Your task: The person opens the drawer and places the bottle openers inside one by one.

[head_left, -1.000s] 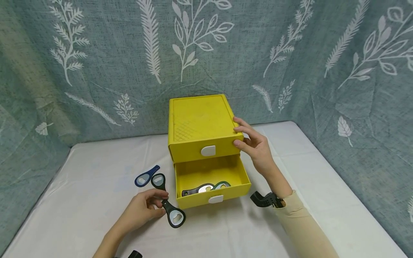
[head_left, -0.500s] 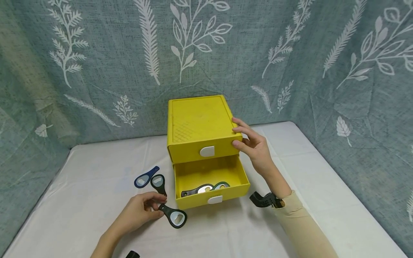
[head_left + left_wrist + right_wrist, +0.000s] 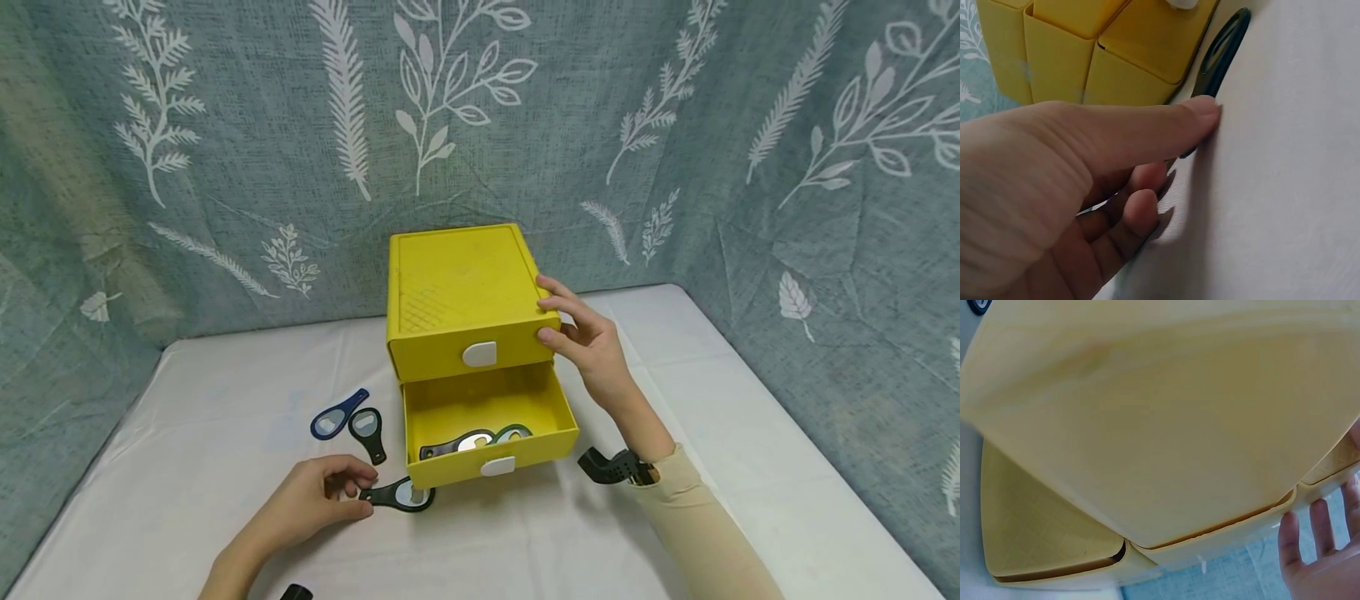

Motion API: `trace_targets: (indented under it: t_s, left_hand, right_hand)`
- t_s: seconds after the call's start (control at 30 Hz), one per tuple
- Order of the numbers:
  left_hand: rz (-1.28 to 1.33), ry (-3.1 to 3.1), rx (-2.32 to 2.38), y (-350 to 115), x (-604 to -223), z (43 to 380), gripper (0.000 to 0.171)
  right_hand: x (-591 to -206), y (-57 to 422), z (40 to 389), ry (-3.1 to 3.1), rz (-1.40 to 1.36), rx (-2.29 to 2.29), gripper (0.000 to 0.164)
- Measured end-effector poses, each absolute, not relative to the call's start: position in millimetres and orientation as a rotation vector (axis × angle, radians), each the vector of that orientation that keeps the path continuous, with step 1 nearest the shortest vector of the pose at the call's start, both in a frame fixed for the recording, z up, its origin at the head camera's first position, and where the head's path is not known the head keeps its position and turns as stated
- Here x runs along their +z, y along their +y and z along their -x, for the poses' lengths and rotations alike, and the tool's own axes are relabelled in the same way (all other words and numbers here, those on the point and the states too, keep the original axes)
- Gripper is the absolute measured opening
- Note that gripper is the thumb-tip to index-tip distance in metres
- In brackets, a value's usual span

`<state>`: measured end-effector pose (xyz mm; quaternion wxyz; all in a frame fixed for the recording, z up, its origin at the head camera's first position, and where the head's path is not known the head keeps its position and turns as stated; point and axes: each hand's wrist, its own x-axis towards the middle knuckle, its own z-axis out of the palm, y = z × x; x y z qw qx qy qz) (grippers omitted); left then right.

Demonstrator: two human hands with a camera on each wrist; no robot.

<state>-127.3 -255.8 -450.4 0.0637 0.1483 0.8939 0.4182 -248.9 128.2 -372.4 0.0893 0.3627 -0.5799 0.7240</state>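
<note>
My left hand (image 3: 303,504) is at a black bottle opener (image 3: 390,493), thumb and index finger on either side of its handle end. In the left wrist view the thumb covers part of that opener (image 3: 1232,47), and the index fingertip is hidden behind it. At the front right corner of a yellow two-drawer box (image 3: 468,287), my right hand (image 3: 596,354) holds on, thumb on the front and fingers at the top edge. The lower drawer (image 3: 536,448) is pulled out and holds a black bottle opener (image 3: 441,448) and a green-rimmed one (image 3: 513,433).
Left of the box a blue bottle opener (image 3: 349,403) and another black opener (image 3: 375,450) lie on the white tablecloth (image 3: 232,408). A leaf-patterned curtain (image 3: 247,125) hangs behind the table. The upper drawer, with its white handle (image 3: 480,354), is closed.
The black opener by my left hand has turned from slanting down to the right to lying nearly level. My left hand has shifted slightly left and nearer. My right hand stays on the box.
</note>
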Motion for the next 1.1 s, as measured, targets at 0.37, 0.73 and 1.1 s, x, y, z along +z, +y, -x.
trace_targets:
  t_s: [0.37, 0.73, 1.1]
  left_hand:
    - [-0.513, 2.702, 1.261, -257.1, -447.9, 124.2, 0.025]
    - [-0.468, 2.642, 1.442, -257.3, -446.2, 123.3, 0.023]
    - [-0.453, 2.705, 1.412, -258.9, -447.6, 124.2, 0.027]
  right_hand:
    - [-372.4, 128.4, 247.8, -1.722, -1.077, 2.16, 0.031]
    - [-373.1, 128.9, 247.8, -1.726, -1.074, 2.154, 0.031]
    - [-372.8, 128.7, 247.6, -1.725, -1.075, 2.153, 0.032]
